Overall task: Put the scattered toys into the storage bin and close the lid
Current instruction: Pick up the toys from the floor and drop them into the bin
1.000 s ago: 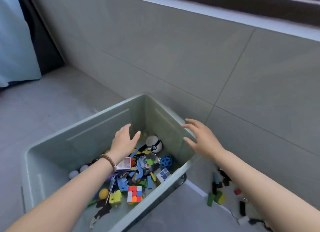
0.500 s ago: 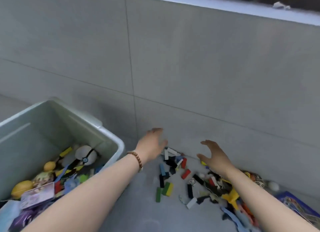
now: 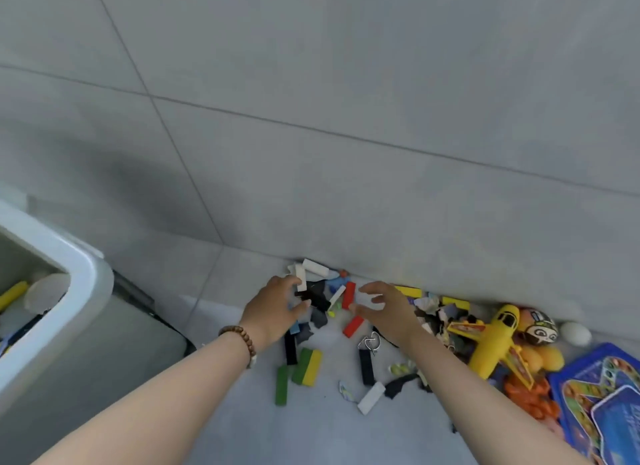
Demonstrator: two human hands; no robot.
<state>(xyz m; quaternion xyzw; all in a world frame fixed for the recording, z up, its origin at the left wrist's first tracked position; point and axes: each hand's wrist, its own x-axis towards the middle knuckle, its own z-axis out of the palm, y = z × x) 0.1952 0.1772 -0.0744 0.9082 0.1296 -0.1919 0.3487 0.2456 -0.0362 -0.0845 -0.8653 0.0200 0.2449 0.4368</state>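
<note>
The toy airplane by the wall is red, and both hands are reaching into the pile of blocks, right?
Not quite. The head view shows the toy airplane is yellow, not red. The rest is right: it lies by the wall, and the left hand and right hand are both reaching into the pile of blocks.

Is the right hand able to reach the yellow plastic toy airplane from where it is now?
Probably yes. The yellow plastic toy airplane lies on top of the pile, uncovered, just beside the right forearm. The right hand is open over the small blocks, so it would only need to move sideways.
</note>
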